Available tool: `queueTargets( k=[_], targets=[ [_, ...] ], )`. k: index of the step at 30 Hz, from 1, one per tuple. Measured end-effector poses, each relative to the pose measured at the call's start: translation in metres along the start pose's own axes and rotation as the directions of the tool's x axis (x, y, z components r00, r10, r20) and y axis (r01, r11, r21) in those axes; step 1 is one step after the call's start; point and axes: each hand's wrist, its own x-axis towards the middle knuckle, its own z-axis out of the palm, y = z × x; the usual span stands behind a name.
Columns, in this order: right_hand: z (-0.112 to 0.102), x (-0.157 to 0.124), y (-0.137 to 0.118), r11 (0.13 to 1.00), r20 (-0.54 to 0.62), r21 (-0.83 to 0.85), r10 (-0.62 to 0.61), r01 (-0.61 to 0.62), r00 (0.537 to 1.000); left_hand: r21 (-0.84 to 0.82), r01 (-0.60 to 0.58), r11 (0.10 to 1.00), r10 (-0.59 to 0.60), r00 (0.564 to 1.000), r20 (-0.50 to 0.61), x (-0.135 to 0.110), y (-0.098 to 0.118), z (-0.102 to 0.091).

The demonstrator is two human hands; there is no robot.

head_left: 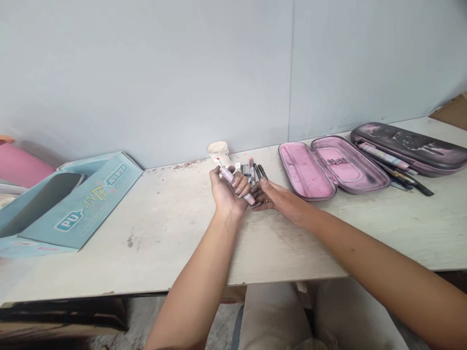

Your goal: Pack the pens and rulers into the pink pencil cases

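- At far left, one smooth, rounded pink object, behind one light-blue cardboard box, open, flat-sided, printed "PU".
- Along the wall, crumbly brownish shavings on a whitish, smudged tabletop.
- One paper cup, round-rimmed, off-white with coloured marks, just behind the left hand.
- In that hand, palm up, fingers curled round it: one slim, smooth pale-pink pen, slanting.
- Beyond the hands, two dark pens and one pink-tipped stick, partly hidden; held or lying, impossible to tell.
- One right hand, fingers bent, dark-smudged, near the pale-pink pen's lower end; gripping or not, impossible to tell.
- One pink pencil case, zip-edged, two fabric-lined halves spread open.
- Beside it, one pastel-patterned marker and several slim dark pens, too overlapped to count.
- One black pencil case, closed, rounded, relief-patterned.
- At far right, one brown cardboard piece.
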Motion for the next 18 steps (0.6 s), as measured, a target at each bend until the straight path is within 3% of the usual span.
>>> queueTargets(
  k=[18],
  targets=[
    [0.0009, -0.0002, -0.0029, 1.000, -0.001, 0.004, 0.017, -0.017, 1.000, 0.035, -0.017, 0.999, 0.016, 0.999, 0.036, -0.0034, -0.0018, 0.0002]
  ],
)
